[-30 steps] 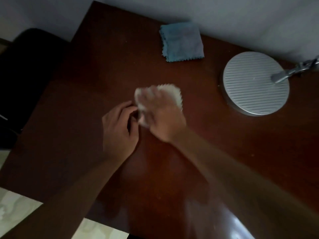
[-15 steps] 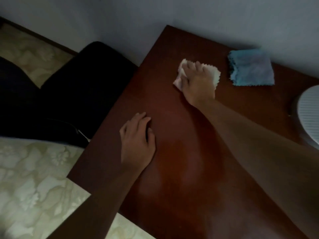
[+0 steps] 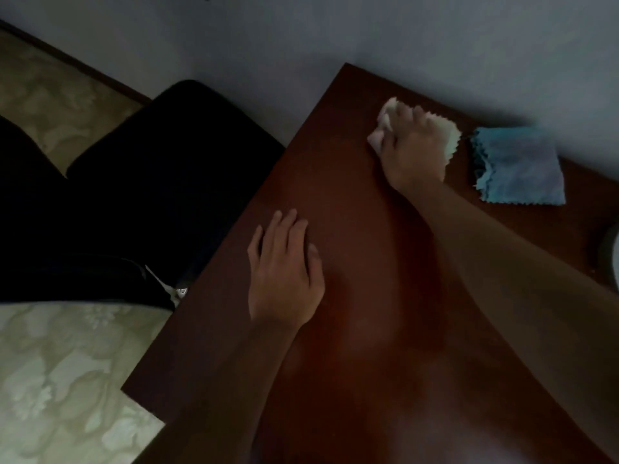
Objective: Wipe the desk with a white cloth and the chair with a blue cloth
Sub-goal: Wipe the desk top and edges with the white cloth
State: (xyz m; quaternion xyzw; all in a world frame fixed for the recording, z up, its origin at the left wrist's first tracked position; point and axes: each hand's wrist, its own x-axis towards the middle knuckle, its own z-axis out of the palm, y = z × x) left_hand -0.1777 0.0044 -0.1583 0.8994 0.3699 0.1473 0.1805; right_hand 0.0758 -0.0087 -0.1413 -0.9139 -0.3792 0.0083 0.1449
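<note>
1. Head view: dark reddish-brown wooden desk fills the right and lower part of the picture, its far edge against a pale grey wall
2. Right hand reaches to the far left corner area of the desk and lies on top of a white cloth with a zigzag-cut edge; fingers bent over the cloth and the thumb side bunches it, so the grip holds the white cloth, pressed against the desk
3. White cloth shows at both sides of the hand: a crumpled lump at the fingertips, a flat pinked edge on the right
4. Folded blue cloth with a zigzag-cut edge lies flat on the desk just beside the white cloth, to its right, near the wall; the two look slightly apart, nothing touches the blue one
5. Left hand rests palm down on the desk near its left edge, fingers straight and close together; grip holds nothing
6. Black padded chair stands left of the desk, close to its edge
7. Pale patterned floor visible lower left and upper left
8. Rounded grey object cut off at the right edge of the picture, on the desk; cannot tell what it is
</note>
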